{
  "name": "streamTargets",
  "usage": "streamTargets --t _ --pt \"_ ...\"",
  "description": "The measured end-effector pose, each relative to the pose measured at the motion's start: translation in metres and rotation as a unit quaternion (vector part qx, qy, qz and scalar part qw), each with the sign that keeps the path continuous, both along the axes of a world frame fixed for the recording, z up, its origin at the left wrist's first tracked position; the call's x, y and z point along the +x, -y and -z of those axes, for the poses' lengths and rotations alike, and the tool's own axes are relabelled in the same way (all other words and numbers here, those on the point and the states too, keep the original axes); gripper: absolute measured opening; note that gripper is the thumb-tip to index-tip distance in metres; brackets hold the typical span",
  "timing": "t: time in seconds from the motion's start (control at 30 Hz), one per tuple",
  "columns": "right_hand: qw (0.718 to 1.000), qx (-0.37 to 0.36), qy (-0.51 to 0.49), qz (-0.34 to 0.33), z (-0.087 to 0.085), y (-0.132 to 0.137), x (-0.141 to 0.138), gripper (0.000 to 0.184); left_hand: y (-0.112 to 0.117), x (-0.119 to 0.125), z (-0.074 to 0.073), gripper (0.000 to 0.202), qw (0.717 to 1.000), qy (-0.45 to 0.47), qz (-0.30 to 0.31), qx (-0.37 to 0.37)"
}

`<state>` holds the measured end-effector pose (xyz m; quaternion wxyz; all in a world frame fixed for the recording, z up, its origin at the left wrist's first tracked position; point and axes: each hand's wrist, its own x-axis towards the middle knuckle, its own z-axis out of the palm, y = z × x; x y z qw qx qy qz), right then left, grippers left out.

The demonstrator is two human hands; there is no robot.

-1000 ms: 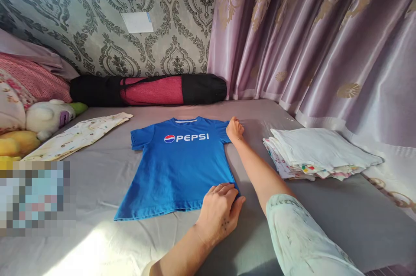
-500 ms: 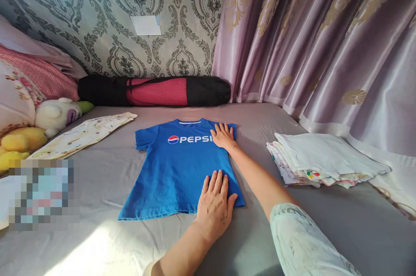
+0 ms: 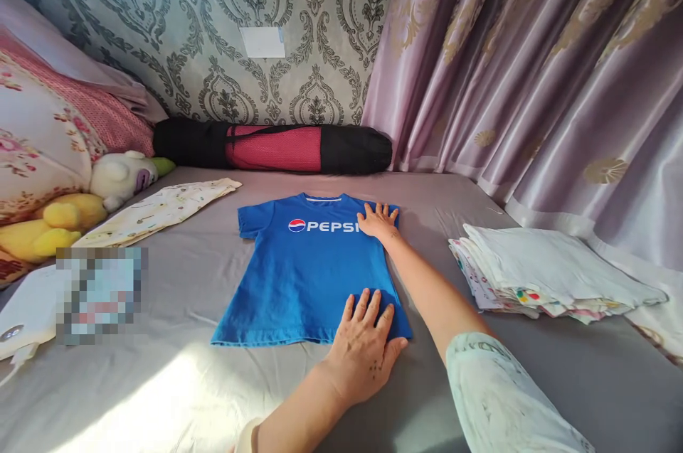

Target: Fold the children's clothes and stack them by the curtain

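A blue T-shirt (image 3: 309,275) with a white PEPSI print and a round logo lies spread flat on the grey bed sheet (image 3: 176,282), its collar pointing away from me. My left hand (image 3: 366,353) rests with fingers spread on the shirt's lower right corner, by the hem. Farther up, my right hand (image 3: 378,220) lies flat over the right shoulder and sleeve, covering the end of the lettering. Both hands press on the cloth without gripping it.
Folded light clothes (image 3: 555,272) are stacked at right, near the purple curtain (image 3: 469,83). A black and pink rolled bag (image 3: 272,147) lies along the wall. At left are a patterned cream cloth (image 3: 160,211), plush toys (image 3: 120,179) and a white device (image 3: 32,311) with a cable.
The view has turned slightly left, so everything sits farther right. My left hand has slid a little toward the shirt's lower right corner; my right hand stays on the shoulder.
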<state>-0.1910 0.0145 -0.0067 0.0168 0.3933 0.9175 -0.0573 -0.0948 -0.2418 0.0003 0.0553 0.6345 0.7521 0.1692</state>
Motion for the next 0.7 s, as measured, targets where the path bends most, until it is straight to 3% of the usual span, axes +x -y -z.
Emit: streamTargets --t 0.17,0.23,0.33,0.47,0.57,0.7 --pt "0.99 0.042 -0.057 -0.123 0.001 0.02 -0.033 0.057 0.031 -0.034 -0.02 0.047 0.999 0.017 -0.025 0.02" --pt "0.989 0.031 -0.072 -0.126 0.006 0.026 -0.045 0.059 0.047 -0.059 -0.026 0.042 0.997 0.032 -0.057 0.033" --pt "0.993 0.011 -0.069 -0.099 0.014 0.028 -0.053 0.062 0.075 -0.102 -0.032 0.039 0.983 0.073 -0.157 0.058" --pt "0.994 -0.017 -0.066 -0.089 0.017 0.023 -0.052 0.062 0.115 -0.15 -0.033 0.043 0.926 0.09 -0.364 0.044" --pt "0.989 -0.029 -0.111 -0.097 0.014 0.019 -0.049 0.061 0.137 -0.166 -0.031 0.043 0.884 0.114 -0.453 -0.006" --pt "0.98 -0.07 -0.14 -0.12 0.011 0.02 -0.03 0.062 0.145 -0.164 -0.027 0.042 0.87 0.151 -0.466 -0.053"
